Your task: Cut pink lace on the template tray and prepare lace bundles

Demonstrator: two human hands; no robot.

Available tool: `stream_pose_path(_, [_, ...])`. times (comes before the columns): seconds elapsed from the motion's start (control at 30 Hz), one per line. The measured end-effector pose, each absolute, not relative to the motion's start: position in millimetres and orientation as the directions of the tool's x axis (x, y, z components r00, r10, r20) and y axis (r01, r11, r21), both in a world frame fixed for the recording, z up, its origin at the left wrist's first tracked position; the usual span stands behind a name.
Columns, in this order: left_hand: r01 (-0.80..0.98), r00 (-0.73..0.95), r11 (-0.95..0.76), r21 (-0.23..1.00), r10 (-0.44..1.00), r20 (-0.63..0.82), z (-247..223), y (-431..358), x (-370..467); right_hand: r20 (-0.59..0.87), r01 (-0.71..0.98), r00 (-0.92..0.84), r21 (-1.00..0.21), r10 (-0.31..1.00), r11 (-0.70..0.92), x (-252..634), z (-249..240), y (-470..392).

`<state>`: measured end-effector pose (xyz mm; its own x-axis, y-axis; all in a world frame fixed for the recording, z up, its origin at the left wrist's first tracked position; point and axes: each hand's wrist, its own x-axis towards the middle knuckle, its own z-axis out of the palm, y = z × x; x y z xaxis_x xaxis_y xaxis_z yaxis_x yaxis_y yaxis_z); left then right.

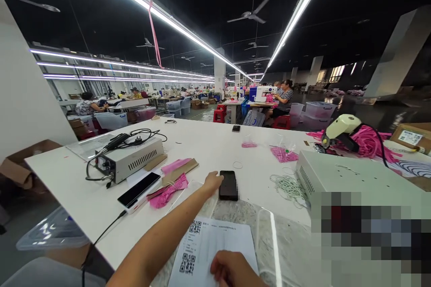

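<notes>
My left hand (213, 181) reaches across the white table, its fingers closed on the left edge of a black smartphone (229, 184) that lies flat. Lower down, my right hand (235, 270) rests over a printed paper sheet (215, 237) with QR codes. Its fingers are curled in, and whatever may be in them is hidden. Beneath the sheet is a clear plastic film (262, 228). Left of my forearm lie a bundle of pink straps (171, 193) with brown card and a white device with a black screen (139, 192).
A grey metal box (134, 159) with cables stands at the left. At the right are a large pale box (357, 175), a tangle of pale green string (288, 187) and bags of pink pieces (284, 154). Another phone (236, 128) lies near the far edge. People sit at sewing machines beyond.
</notes>
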<state>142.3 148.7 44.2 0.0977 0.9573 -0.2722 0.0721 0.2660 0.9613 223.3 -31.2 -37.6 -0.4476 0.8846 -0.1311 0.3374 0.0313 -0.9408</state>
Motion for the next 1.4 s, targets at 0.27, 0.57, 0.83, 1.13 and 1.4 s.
stream_pose_path(0.27, [0.462,0.451,-0.1,0.881,0.882,-0.137,33.2,19.3,22.8,0.062,0.417,-0.537,-0.847,0.841,0.329,232.1,-22.7,-46.4])
stream_pose_path(0.57, [0.509,0.329,-0.312,0.802,0.932,0.154,-10.9,-12.7,20.7,0.222,0.442,-0.704,-0.607,0.674,0.661,262.0,-23.1,-59.5])
stream_pose_path(0.83, [0.491,0.328,-0.203,0.847,0.944,0.036,-12.8,-17.4,15.2,0.013,0.852,-0.213,-0.487,0.977,0.193,316.1,-2.9,-16.3])
stream_pose_path(1.13, [0.587,0.381,-0.241,0.773,0.925,-0.001,10.1,-18.2,-14.1,-0.134,0.866,-0.131,-0.498,0.982,0.048,306.9,2.6,-4.1])
stream_pose_path(1.4, [0.163,0.193,0.179,0.97,0.959,-0.209,9.0,-46.2,-29.0,-0.082,0.903,-0.178,-0.409,0.981,0.13,303.7,1.2,-10.6])
